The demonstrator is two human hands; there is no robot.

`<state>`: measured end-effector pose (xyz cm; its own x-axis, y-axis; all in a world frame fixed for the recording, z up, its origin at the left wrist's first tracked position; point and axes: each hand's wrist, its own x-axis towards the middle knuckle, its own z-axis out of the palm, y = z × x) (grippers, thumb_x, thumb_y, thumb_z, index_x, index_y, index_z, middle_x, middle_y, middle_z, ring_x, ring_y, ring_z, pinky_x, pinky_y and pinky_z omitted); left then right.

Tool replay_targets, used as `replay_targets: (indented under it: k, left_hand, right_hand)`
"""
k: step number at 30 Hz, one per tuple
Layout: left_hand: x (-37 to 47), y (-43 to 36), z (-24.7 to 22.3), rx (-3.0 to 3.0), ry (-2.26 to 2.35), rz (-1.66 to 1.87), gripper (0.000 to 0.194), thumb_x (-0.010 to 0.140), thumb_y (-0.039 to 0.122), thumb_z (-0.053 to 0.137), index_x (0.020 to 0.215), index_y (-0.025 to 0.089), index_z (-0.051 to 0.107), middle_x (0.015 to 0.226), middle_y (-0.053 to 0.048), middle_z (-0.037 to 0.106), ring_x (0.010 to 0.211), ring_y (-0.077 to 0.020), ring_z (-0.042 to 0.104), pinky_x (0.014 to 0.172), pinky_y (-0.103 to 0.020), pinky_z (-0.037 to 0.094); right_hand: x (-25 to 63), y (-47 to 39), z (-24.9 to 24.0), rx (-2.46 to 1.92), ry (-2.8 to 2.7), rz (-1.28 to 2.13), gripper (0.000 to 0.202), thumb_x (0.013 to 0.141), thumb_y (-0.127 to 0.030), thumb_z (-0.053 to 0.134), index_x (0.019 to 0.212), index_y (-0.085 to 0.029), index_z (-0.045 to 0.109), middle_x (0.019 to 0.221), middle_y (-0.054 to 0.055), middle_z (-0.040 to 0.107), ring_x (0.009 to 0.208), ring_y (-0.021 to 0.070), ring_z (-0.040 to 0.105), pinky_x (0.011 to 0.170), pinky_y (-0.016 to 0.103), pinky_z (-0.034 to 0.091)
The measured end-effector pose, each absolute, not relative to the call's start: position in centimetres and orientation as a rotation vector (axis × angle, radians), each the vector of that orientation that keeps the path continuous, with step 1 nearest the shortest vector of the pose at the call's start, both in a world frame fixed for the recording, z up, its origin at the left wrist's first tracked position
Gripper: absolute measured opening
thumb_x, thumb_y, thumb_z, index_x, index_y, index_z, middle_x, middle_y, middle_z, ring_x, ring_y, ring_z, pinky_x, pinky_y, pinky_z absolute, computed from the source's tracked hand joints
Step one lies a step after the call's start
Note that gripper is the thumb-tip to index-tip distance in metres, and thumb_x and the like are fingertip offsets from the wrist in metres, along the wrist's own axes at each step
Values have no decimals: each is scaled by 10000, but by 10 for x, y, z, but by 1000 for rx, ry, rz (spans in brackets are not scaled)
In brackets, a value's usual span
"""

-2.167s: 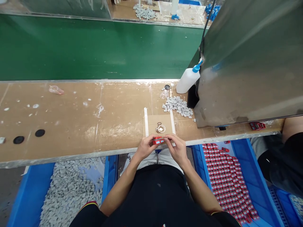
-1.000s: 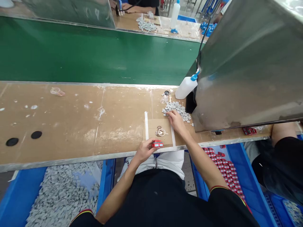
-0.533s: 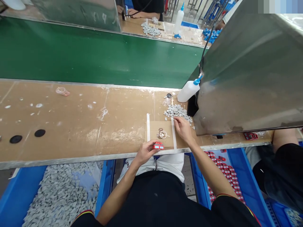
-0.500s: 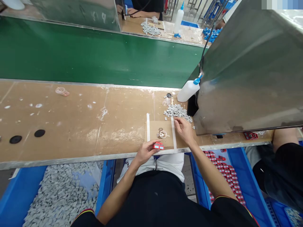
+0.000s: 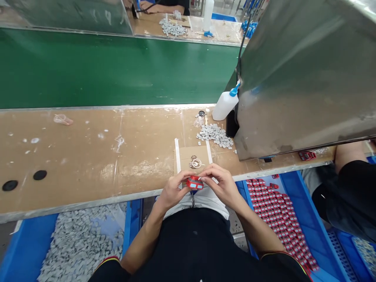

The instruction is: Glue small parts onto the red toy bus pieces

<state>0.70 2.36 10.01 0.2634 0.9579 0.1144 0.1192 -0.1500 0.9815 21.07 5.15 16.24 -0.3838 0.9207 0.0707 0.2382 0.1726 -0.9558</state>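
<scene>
A small red toy vehicle [image 5: 194, 183] with pale windows is held at the table's front edge between the thumb and fingers of my left hand [image 5: 174, 190]. My right hand [image 5: 222, 185] meets it from the right, thumb and fingertips pinched at its side around a tiny pale piece that is hard to make out. Just beyond them, on a cardboard pad [image 5: 188, 152] with white tape strips, lies a round white dish [image 5: 196, 163] beside small metal bits. A pile of small grey pieces [image 5: 216, 135] lies behind my right hand.
A white bottle with a blue tip [image 5: 225, 105] stands by a large metal panel [image 5: 302, 82]. Beyond the table [image 5: 147, 149] runs a green belt [image 5: 117, 70]. Below are blue bins of grey pieces [image 5: 79, 239] and red vehicles [image 5: 276, 215]. Another person's arm [image 5: 348, 156] is at the right.
My right hand has come from beside the grey pile to the red vehicle in my left hand, its fingertips now at the vehicle. The camera view has shifted slightly.
</scene>
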Motion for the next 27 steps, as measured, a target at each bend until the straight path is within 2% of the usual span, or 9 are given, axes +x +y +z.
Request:
replay_targets:
  k: [3, 9, 17, 23, 27]
  left_hand:
    - [7, 24, 108, 1664, 1093, 1035, 265, 880, 152, 685, 1140, 198, 710, 1027, -74, 815, 922, -214, 793, 833, -306, 643]
    - [8, 22, 107, 1857, 1101, 1116, 293, 905, 125, 660, 1184, 208, 697, 1078, -79, 824, 951, -221, 803, 845, -310, 648]
    - [9, 18, 100, 1926, 1094, 1142, 310, 910, 112, 654, 1200, 213, 699, 1093, -86, 828, 969, -229, 809, 833, -318, 661]
    - [5, 14, 107, 1895, 1116, 1075, 288, 912, 139, 669, 1186, 217, 708, 1086, -89, 829, 958, -238, 811, 840, -328, 663]
    - [4, 13, 109, 1935, 1133, 1033, 277, 920, 127, 659, 1178, 217, 702, 1087, -90, 827, 982, -238, 806, 859, -328, 657]
  right_hand:
    - [211, 52, 159, -1102, -1804, 1229, 129, 974, -228, 638, 912, -213, 750, 864, 48, 734, 777, 174, 684, 695, 290, 552]
    - [212, 50, 158, -1144, -1872, 1161, 136, 981, -188, 619, 886, -202, 717, 847, 38, 721, 761, 167, 667, 682, 272, 516]
    - [213, 46, 164, -1202, -2069, 1074, 188, 987, -151, 603, 815, -183, 671, 789, 16, 608, 704, 153, 588, 638, 254, 425]
    - [209, 33, 173, -1181, -2266, 936, 258, 1063, -206, 452, 927, -192, 670, 792, 25, 541, 706, 166, 556, 641, 266, 417]
    - [210, 28, 170, -1166, -2205, 1018, 202, 1047, -179, 469, 999, -179, 666, 850, 40, 558, 758, 175, 568, 692, 282, 451]
